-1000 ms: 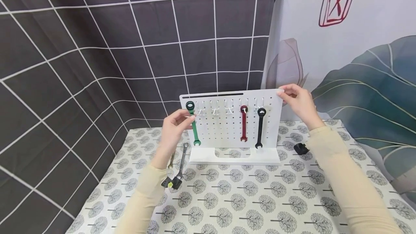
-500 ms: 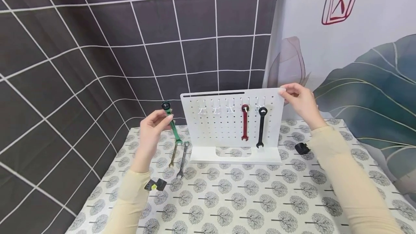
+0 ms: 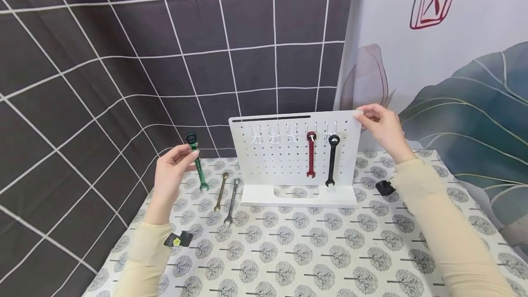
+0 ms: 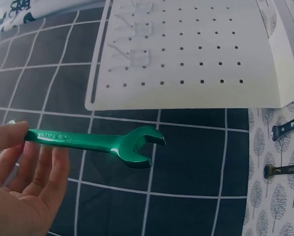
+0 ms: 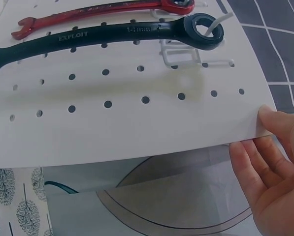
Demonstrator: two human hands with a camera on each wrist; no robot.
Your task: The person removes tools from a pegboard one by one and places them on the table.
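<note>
My left hand pinches a green combination wrench near its ring end, left of the white pegboard. In the left wrist view the wrench's open end points away from the fingers, apart from the board. My right hand grips the pegboard's upper right corner, thumb in front and fingers behind, as the right wrist view shows. A red wrench and a black wrench hang by their ring ends from white hooks on the board. Several bare hooks line up to their left.
A brass-coloured wrench and a silver wrench lie on the tree-print tablecloth, left of the pegboard's base. Behind stands a dark curtain with a white grid. A patterned white hanging is at the right.
My left hand has carried the green wrench leftward, away from the front of the pegboard's left edge. The right hand keeps its grip on the corner.
</note>
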